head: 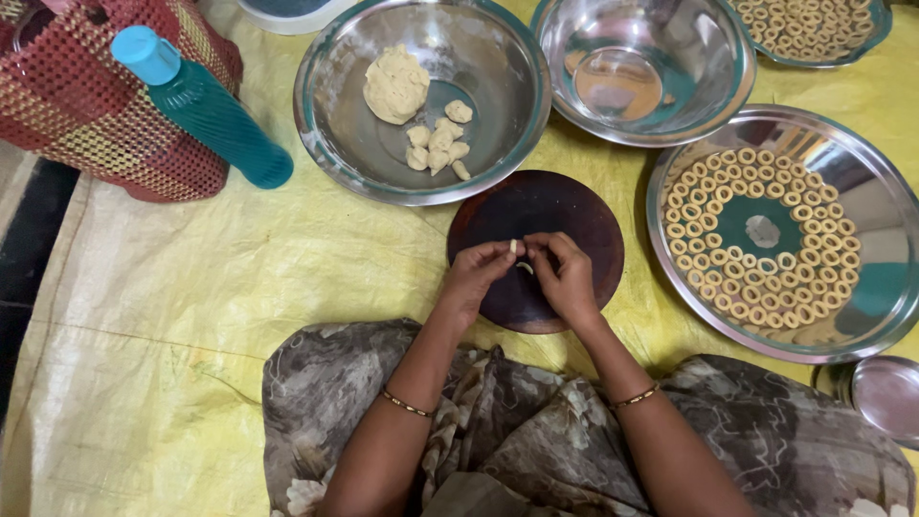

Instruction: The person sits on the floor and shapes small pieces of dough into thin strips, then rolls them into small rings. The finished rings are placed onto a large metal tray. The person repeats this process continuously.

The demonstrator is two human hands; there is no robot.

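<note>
Head view | left hand (476, 276) and right hand (565, 278) pinch one small dough piece (514, 247) between fingertips | above round dark board (536, 251) | dough bowl (330, 115) behind, tray of dough rings (866, 191) right

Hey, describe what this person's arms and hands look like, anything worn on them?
Both forearms are bare, with no sleeves showing. The left hand and the right hand wear no gloves, and no rings can be made out. Each wrist carries a thin gold-coloured bangle: the left bangle and the right bangle. The arms come out over a lap covered in brown and grey patterned cloth.
</note>
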